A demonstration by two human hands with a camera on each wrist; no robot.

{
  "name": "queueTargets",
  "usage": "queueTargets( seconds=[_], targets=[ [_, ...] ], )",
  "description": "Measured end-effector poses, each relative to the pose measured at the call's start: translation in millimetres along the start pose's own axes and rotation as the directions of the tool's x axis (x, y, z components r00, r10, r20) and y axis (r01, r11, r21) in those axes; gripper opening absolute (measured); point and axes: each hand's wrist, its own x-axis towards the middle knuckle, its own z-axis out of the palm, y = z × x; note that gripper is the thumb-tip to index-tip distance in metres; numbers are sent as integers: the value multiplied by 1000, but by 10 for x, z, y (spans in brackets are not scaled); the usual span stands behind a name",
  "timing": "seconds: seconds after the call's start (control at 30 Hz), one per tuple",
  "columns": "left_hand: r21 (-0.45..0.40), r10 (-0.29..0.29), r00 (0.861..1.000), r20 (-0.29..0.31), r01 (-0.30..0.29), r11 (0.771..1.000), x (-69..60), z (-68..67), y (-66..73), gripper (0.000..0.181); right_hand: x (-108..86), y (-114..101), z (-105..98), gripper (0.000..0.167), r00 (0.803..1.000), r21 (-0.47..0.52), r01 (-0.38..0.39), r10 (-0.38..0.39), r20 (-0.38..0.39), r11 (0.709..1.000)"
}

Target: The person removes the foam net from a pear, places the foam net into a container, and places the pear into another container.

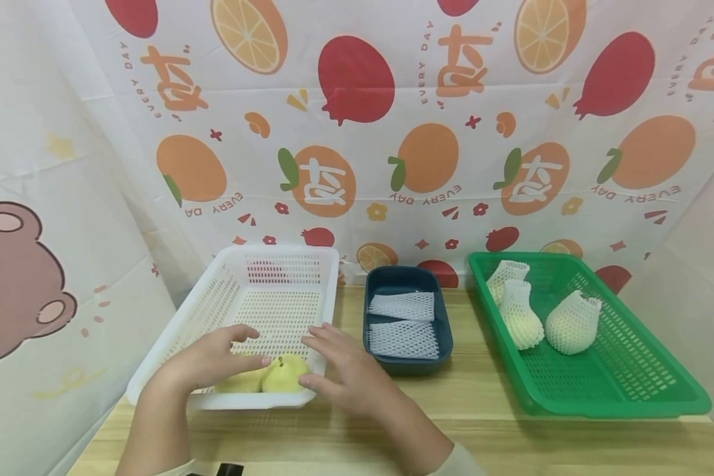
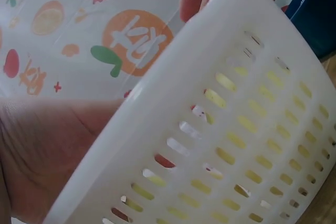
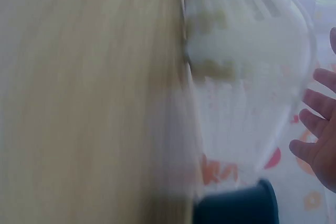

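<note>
Two yellow-green pears lie at the near end of the white basket [image 1: 327,291]; the right-hand pear [image 1: 285,374] shows a stem, and the other pear [image 1: 238,382] is partly covered by my left hand [image 1: 214,360]. That hand reaches over the basket's near left part with fingers spread, a fingertip beside the right-hand pear. My right hand [image 1: 348,370] hovers at the basket's right rim, fingers apart and holding nothing, its thumb near the same pear. In the right wrist view my right hand [image 3: 320,124] has its fingers spread beside the blurred basket [image 3: 252,114].
A dark blue tray [image 1: 408,365] in the middle holds two flat white foam nets [image 1: 403,339]. To the right, a green basket [image 1: 619,406] contains several pears in foam nets [image 1: 573,324]. A fruit-patterned cloth [image 1: 357,165] hangs behind the wooden table [image 1: 476,430].
</note>
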Motion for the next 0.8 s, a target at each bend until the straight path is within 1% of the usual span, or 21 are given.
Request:
queueTargets(
  seconds=[0.03, 0.1, 0.17, 0.2, 0.27, 0.33, 0.47, 0.5, 0.53, 0.6, 0.63, 0.7, 0.77, 0.8],
  targets=[
    [3, 11, 1000, -25, -10, 1000, 6, -3, 32, 71, -30, 25, -43, 55, 1000, 4, -6, 6, -10, 1000],
    [-4, 36, 994, -99, -36, 999, 30, 2, 100, 73, -93, 82, -131, 56, 999, 6, -13, 13, -34, 1000],
    [-23, 65, 981, -185, -70, 997, 74, 25, 186, 74, -160, 145, -227, 57, 997, -4, -16, 15, -69, 1000],
    [-37, 85, 969, -230, -96, 995, 101, 44, 233, 73, -197, 175, -280, 57, 996, -9, -21, 20, -89, 1000],
    [-53, 128, 941, -314, -152, 987, 152, 89, 333, 71, -275, 241, -389, 57, 990, -23, -31, 28, -136, 999],
    [-61, 171, 910, -377, -208, 976, 186, 143, 444, 66, -356, 308, -508, 56, 982, -41, -45, 37, -185, 998],
    [-44, 259, 842, -473, -317, 947, 174, 256, 678, 55, -508, 445, -780, 54, 958, -67, -78, 56, -281, 995],
    [-34, 288, 821, -494, -349, 936, 170, 293, 742, 53, -542, 479, -856, 55, 951, -70, -88, 63, -302, 994],
    [-24, 312, 804, -506, -375, 927, 162, 334, 811, 51, -575, 512, -936, 55, 943, -68, -95, 68, -324, 993],
    [-2, 356, 782, -511, -416, 909, 152, 439, 965, 48, -638, 582, -1096, 54, 925, -69, -111, 77, -372, 992],
    [2, 373, 780, -503, -430, 903, 154, 497, 1047, 48, -672, 613, -1177, 54, 914, -61, -123, 89, -395, 991],
    [17, 422, 766, -484, -474, 880, 178, 635, 1207, 48, -740, 684, -1333, 54, 888, -43, -161, 126, -441, 986],
    [14, 464, 764, -448, -513, 858, 209, 784, 1373, 48, -817, 763, -1477, 53, 856, -8, -210, 180, -485, 978],
    [10, 489, 760, -428, -537, 843, 234, 860, 1456, 48, -857, 798, -1545, 52, 839, 16, -233, 209, -503, 972]
  ],
)
